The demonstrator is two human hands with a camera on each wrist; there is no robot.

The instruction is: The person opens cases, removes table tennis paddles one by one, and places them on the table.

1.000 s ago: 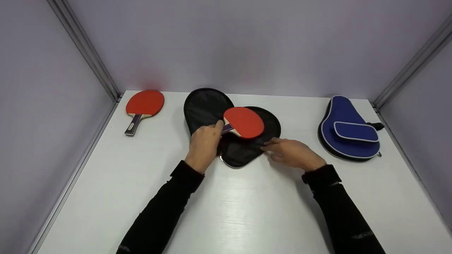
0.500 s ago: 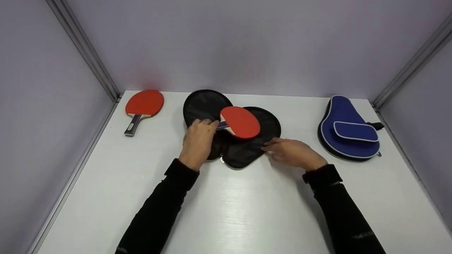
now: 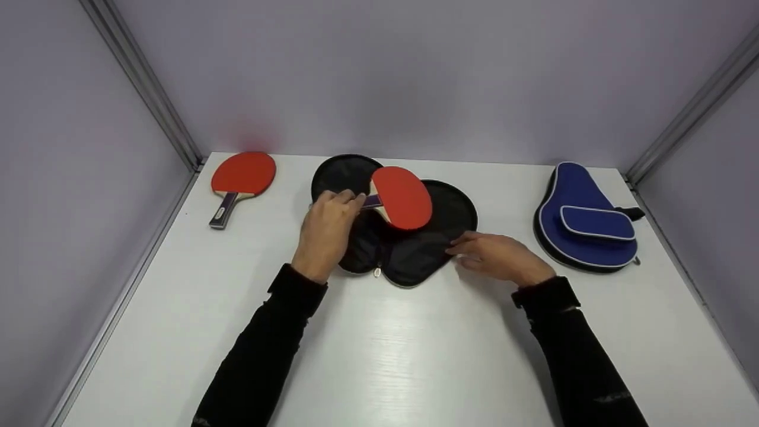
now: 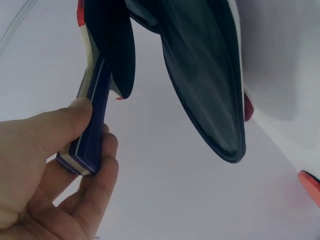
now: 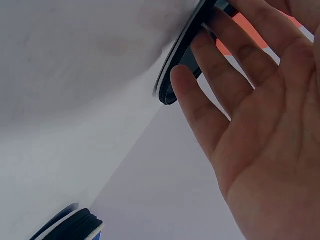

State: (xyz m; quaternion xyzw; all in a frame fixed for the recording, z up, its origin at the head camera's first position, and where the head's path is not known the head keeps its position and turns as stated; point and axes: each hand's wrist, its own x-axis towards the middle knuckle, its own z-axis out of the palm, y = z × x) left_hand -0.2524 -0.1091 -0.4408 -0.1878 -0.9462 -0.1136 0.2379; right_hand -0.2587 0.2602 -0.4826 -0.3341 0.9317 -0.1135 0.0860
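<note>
My left hand (image 3: 328, 232) grips the handle (image 4: 92, 125) of a red table tennis paddle (image 3: 404, 198), thumb on one side and fingers on the other. The blade points right, above a black paddle case (image 3: 412, 261) that lies unzipped with its two halves spread apart. In the left wrist view the blade's dark underside shows, with one half of the case (image 4: 205, 80) beside it. My right hand (image 3: 495, 256) touches the right edge of the case, its fingers extended. The right wrist view has those fingertips at the zipped rim (image 5: 172, 75).
A second red paddle (image 3: 243, 178) lies at the back left of the white table (image 3: 391, 350). At the back right is a blue paddle case (image 3: 584, 219) with a front pocket. Pale walls stand behind and on both sides.
The left hand has drawn the paddle left and tilted its blade up, baring more of the case and its zip pull. The case has shifted slightly; the right hand stays at its edge.
</note>
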